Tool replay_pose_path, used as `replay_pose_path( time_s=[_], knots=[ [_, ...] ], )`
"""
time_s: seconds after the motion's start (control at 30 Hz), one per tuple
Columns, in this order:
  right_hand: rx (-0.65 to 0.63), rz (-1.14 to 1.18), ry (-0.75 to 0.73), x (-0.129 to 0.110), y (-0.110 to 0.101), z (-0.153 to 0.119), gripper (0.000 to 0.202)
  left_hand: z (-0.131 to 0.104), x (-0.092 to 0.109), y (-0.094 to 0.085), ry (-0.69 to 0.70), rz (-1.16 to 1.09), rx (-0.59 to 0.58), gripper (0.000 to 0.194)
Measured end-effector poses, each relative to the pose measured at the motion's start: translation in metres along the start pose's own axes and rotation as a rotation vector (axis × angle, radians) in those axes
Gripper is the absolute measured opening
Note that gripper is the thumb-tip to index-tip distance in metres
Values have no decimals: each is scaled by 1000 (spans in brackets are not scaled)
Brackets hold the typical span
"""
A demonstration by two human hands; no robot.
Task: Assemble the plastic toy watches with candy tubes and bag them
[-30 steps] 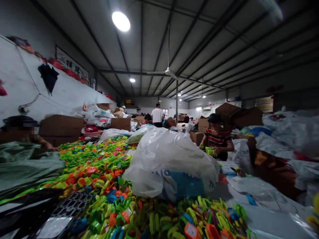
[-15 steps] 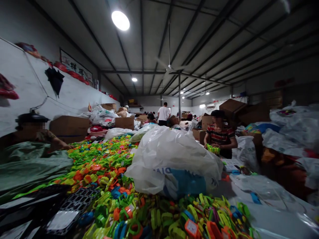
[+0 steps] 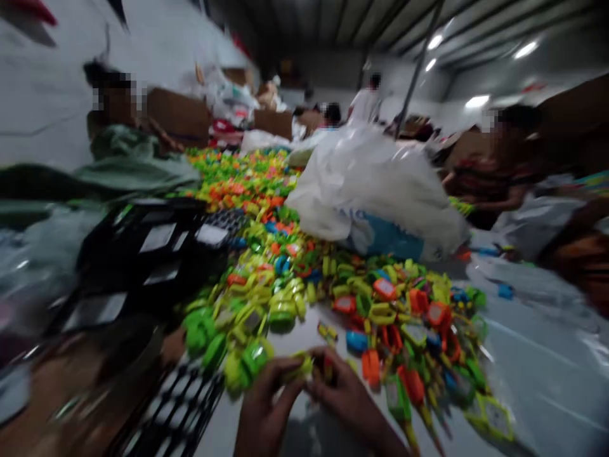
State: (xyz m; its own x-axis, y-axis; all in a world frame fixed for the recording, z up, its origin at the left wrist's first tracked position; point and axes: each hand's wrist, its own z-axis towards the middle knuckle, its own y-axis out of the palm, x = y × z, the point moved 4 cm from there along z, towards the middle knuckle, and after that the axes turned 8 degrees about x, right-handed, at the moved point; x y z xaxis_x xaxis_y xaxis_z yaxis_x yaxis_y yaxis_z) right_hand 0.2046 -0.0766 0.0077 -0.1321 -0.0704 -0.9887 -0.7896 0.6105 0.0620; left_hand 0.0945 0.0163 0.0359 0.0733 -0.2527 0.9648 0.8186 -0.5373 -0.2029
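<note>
The small plastic piece (image 3: 304, 364) between your left hand (image 3: 271, 397) and right hand (image 3: 345, 393) is yellow. Before you, a heap of plastic toy pieces (image 3: 380, 313) mixes lime green, yellow, orange and blue on a pale grey-white tabletop (image 3: 295, 331). The big plastic bag (image 3: 366, 171) is cloudy white with blue print. To your left, the black packaging (image 3: 118, 270) has white labels, beside dark green sheeting (image 3: 137, 166); the black mesh (image 3: 176, 406) shows a grid of pale openings. At right, a co-worker's shirt (image 3: 490, 179) is striped red and dark.
</note>
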Motion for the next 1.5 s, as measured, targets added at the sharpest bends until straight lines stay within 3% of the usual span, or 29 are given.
replay_pose_path(
  time_s=[0.1, 0.2, 0.27, 0.33, 0.4, 0.53, 0.7, 0.8, 0.9, 1.13, 1.5],
  knots=[
    [74, -94, -61, 12, -3, -6, 26, -13, -17, 2, 135, -32, -80, 18],
    [64, -162, -55, 16, -4, -12, 14, -30, -19, -4, 267, 23, -146, 27],
    [48, -167, -23, 17, -3, -17, 13, -36, -19, -14, 268, 56, -115, 32],
    [43, -187, -9, 18, -1, -20, 12, -35, -22, -25, 169, 67, -25, 34],
    [33, -222, -19, 19, 2, -21, 10, -28, -28, -29, 8, 65, -20, 32],
    [6, -270, -56, 23, 5, -18, 8, -16, -35, -14, -272, -46, -254, 29],
    [-85, -451, -70, 25, 0, -16, 9, -12, -38, -1, -467, -149, -463, 39],
    [-98, -481, -71, 22, -4, -20, 25, -9, -42, -3, -516, -97, -415, 39],
    [-95, -529, -83, 19, -7, -27, 18, -8, -44, -6, -534, -81, -326, 36],
    [-56, -704, -336, 17, -4, -33, 18, -11, -38, -6, -470, -15, -180, 36],
    [1, -724, -436, 17, -5, -32, 23, -8, -34, -6, -275, 102, -154, 25]
  ],
)
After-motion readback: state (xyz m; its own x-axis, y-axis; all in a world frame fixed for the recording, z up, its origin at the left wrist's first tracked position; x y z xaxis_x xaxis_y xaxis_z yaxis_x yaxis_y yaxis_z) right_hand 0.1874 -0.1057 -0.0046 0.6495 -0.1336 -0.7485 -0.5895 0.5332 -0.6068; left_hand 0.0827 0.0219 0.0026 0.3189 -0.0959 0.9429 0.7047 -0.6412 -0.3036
